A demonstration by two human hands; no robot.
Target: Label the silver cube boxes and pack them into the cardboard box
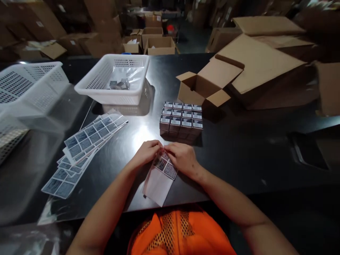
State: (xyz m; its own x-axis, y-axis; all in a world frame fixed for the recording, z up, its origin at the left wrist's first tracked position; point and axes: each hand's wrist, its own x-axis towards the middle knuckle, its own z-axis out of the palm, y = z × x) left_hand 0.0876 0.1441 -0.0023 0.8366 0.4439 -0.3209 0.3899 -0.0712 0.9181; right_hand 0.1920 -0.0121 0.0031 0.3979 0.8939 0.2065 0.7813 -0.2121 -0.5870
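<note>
My left hand point(148, 152) and my right hand point(183, 158) meet at the upper end of a sticker sheet point(159, 184), their fingers pinched on it. Printed labels remain on its upper part, while the lower part is bare white backing. The fingertips partly hide its top edge. Just beyond my hands stands a block of small dark boxes point(181, 122), stacked in rows, with a pale barcode label on each visible top. Left of my hands lies a fanned pile of label sheets point(91, 139), printed in dark rectangles.
A white plastic basket point(114, 96) holding a few small boxes stands behind the sheets; another white basket point(32, 83) is at far left. An open small carton point(198, 88) and a large cardboard box point(265, 67) sit at back right. A dark flat device point(308, 150) lies right.
</note>
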